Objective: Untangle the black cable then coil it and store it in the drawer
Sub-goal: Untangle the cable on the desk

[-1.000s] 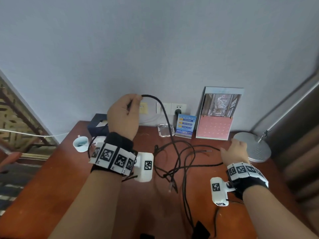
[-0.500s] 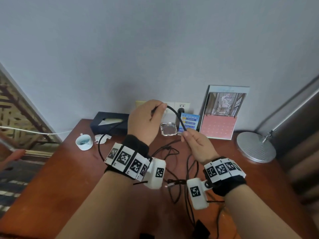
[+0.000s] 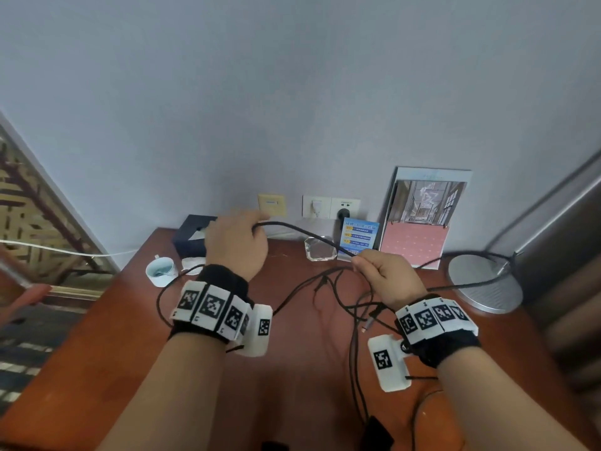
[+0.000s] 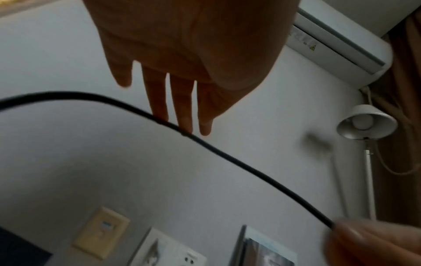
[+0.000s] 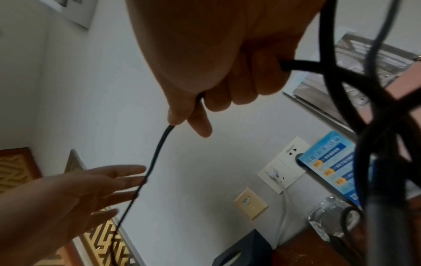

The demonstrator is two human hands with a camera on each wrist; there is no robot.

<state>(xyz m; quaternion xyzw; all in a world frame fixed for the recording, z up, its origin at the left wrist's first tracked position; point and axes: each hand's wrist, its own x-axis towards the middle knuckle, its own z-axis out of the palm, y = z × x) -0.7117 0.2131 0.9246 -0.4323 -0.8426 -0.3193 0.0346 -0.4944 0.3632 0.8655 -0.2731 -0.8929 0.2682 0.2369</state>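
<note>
Right hand (image 3: pixel 387 276) pinches the black cable (image 3: pixel 304 232), which runs up-left over the left hand's (image 3: pixel 235 244) straight, spread fingers (image 4: pixel 182 108). The tangle lies on the desk (image 3: pixel 130 336) below.

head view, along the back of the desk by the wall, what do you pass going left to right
white cup → dark tissue box → glass block → blue card → pink calendar → lamp base
</note>
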